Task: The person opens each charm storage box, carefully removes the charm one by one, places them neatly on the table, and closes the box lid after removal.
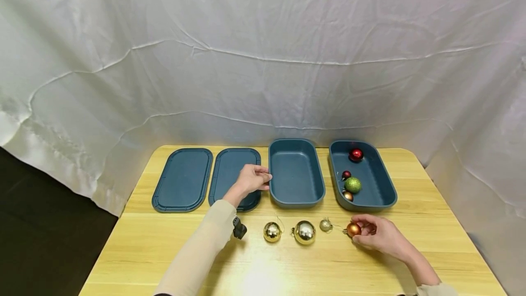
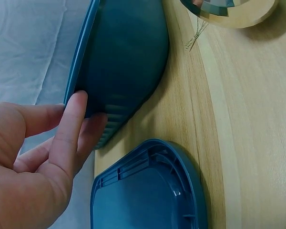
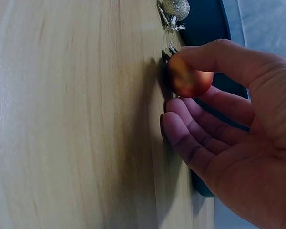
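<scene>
In the head view my left hand point(image 1: 251, 179) is at the left edge of a blue plastic box point(image 1: 296, 204). The left wrist view shows thumb and fingers pinching the rim of that box point(image 2: 128, 52). My right hand point(image 1: 380, 236) pinches a small orange Christmas bauble point(image 1: 354, 229) between thumb and index finger, low over the table. Its other fingers point(image 3: 181, 133) curve loosely below the bauble. A small glittery pale-gold bauble point(image 1: 326, 225) lies just left of it. Further left lie a large shiny gold bauble point(image 1: 305, 233) and a faceted gold one point(image 1: 272, 232).
A second blue box point(image 1: 380, 182) at the right holds several baubles, among them a red one point(image 1: 356, 154) and a glittery green one point(image 1: 353, 185). Two blue lids point(image 1: 182, 179) lie flat at the left of the wooden table point(image 1: 135, 241). Grey-white cloth point(image 1: 263, 86) hangs behind.
</scene>
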Demonstrator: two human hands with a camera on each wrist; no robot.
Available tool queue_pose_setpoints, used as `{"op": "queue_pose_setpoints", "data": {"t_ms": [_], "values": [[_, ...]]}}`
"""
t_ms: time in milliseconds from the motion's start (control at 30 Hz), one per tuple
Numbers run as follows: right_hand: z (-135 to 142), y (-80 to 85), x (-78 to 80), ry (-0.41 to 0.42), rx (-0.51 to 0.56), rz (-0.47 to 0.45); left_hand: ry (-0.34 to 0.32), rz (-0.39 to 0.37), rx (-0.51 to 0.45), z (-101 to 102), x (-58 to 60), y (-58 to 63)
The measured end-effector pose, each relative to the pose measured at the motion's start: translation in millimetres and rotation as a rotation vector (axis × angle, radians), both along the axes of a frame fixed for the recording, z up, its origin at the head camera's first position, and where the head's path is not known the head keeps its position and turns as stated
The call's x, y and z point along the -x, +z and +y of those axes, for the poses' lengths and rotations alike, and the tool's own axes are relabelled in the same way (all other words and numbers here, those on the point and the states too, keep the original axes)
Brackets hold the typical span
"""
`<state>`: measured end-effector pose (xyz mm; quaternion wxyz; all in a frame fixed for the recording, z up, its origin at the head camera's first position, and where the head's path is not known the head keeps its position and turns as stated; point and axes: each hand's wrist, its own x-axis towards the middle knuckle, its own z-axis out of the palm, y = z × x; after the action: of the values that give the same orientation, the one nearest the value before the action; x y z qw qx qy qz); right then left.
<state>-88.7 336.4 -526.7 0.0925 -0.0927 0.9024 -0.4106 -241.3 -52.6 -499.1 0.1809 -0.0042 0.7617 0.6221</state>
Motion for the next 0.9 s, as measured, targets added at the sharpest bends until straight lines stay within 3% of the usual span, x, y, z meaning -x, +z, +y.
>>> {"op": "queue_pose_setpoints", "data": {"t_ms": [600,900], "values": [[0.4,1.3,-0.8,-0.033,-0.016,0.018,0.007,0.010,0.016,-0.5,0.2,2.5],[3.4,26.6,0.5,-0.070,-0.092,0.093,0.021,0.224,0.215,4.6,1.2,27.9]]}}
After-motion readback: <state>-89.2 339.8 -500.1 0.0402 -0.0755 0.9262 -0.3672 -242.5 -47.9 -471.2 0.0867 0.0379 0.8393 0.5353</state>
